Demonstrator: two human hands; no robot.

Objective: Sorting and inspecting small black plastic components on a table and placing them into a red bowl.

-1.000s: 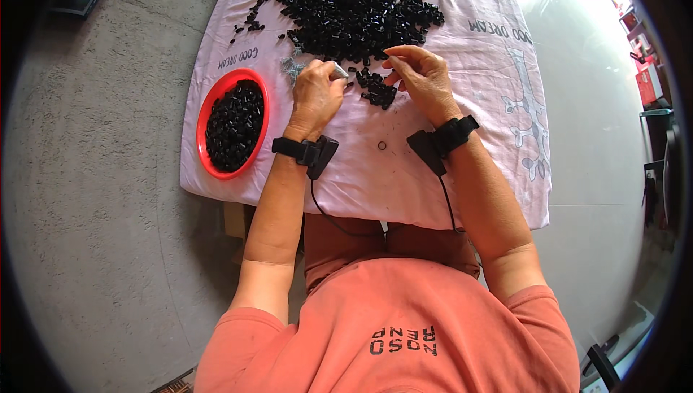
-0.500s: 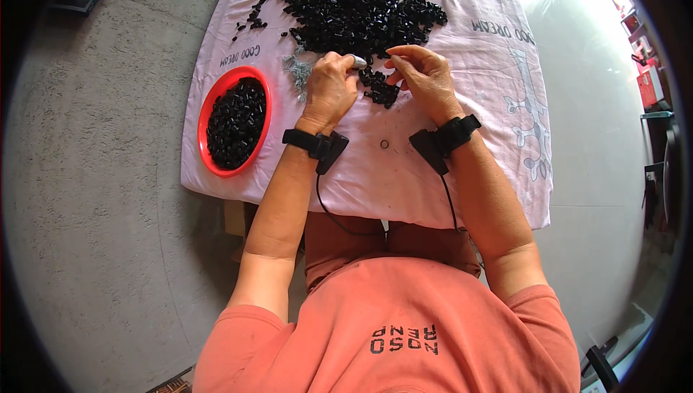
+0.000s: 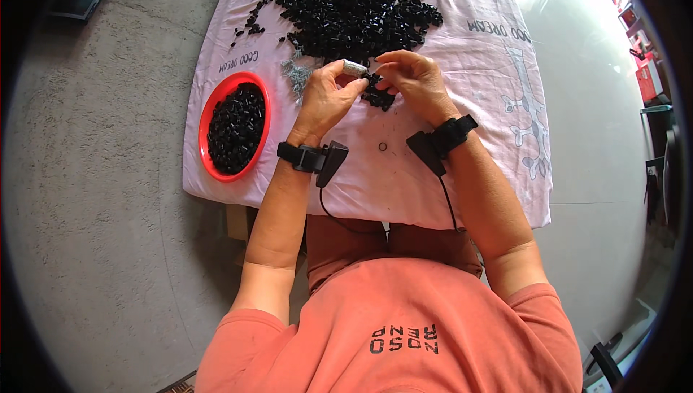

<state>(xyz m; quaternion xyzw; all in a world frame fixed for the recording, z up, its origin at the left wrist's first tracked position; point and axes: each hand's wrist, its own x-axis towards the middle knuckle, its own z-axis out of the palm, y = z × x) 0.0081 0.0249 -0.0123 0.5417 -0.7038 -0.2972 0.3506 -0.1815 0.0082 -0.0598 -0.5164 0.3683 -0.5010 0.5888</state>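
Observation:
Both my hands meet over a small cluster of black plastic parts (image 3: 378,97) on the pink cloth. My left hand (image 3: 325,101) has a silvery wrap (image 3: 354,68) on one finger. Its thumb and that finger close in a pinch, with what looks like one small black part at their tips. Just to the right, my right hand (image 3: 419,88) pinches with thumb and forefinger, its other fingers curled; what lies between the tips is too small to make out. Beyond the hands spreads a large heap of the same shiny black parts (image 3: 339,10).
A red bowl (image 3: 205,149) full of black parts stands at the table's left edge. Grey thread-like scraps (image 3: 294,79) lie beside my left hand. A small dark ring (image 3: 382,146) rests on the pink cloth (image 3: 491,176) between my wrists. Cabled black devices are strapped to both wrists.
My left hand has turned, so its thumb and wrapped finger now show in a pinch. The right hand has shifted slightly left and nearer to me.

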